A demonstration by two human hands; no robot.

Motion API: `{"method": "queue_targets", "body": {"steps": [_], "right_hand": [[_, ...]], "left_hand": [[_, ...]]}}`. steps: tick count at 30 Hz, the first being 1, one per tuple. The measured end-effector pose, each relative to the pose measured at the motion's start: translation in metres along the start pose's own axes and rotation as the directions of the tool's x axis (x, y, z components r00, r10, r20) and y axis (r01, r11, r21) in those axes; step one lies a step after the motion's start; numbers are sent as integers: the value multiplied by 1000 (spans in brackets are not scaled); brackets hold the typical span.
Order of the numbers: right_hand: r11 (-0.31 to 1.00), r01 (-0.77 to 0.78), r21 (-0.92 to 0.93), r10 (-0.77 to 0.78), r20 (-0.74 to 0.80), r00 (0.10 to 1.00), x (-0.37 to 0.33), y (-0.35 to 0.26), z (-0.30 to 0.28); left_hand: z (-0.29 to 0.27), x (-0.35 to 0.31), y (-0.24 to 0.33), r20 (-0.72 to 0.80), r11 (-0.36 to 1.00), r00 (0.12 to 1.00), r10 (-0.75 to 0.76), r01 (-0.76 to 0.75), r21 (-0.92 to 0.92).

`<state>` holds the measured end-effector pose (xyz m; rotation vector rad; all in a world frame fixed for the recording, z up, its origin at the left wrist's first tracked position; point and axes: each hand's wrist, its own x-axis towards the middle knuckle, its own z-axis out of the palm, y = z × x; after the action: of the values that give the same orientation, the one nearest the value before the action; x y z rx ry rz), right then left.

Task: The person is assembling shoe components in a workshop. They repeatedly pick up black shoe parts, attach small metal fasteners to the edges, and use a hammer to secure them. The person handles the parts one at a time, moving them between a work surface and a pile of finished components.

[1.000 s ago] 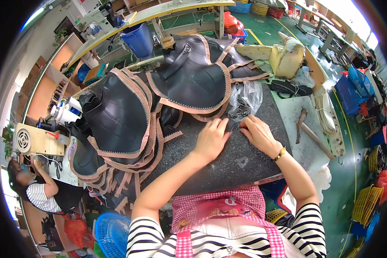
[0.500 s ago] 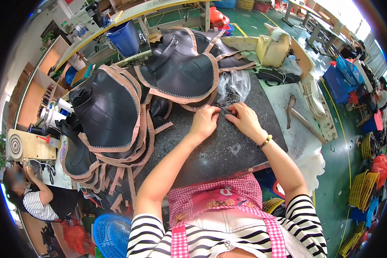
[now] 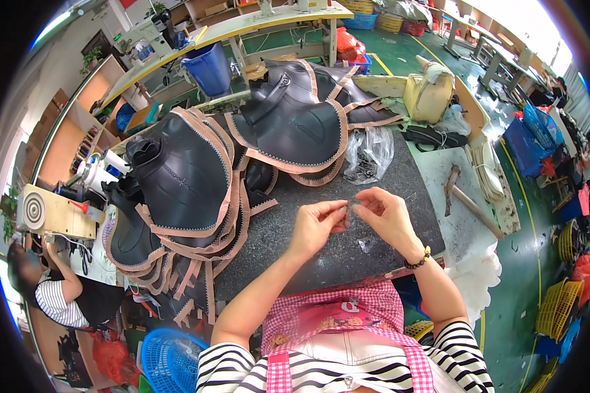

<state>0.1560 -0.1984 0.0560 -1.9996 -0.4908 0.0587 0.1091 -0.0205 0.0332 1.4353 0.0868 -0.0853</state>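
Left hand (image 3: 316, 229) and right hand (image 3: 387, 221) closed to thumb-and-finger pinches, tips close together, seemingly on tiny grey piece (image 3: 351, 204), details unclear. Below: dark slab (image 3: 269, 229). Leftward: black panels (image 3: 191, 187), stacked. Beyond hands: clear bag (image 3: 377, 145) of small metallic parts (image 3: 363, 173), on slab. Piece likely light, stiff, slippery, easily dropped; best pinched by edges.

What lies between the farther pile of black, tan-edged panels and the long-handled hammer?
Head view: a clear plastic bag with small metal pieces, then dark speckled slab and pale board.
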Motion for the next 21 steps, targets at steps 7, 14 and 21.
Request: {"method": "queue_targets", "body": {"steps": [7,14,21], "right_hand": [[931,357,73,-358,-1,934,-21,-17,8],[849,519,98,-526,249,813,-24,-26,-14],[917,374,137,-398,283,873,-40,-37,-20]], "left_hand": [[1,-40,15,55,969,995,-87,97,-229],[-7,-61,19,151,926,967,-204,241,-292],[1,-73,23,163,920,965,-206,248,-304]]}}
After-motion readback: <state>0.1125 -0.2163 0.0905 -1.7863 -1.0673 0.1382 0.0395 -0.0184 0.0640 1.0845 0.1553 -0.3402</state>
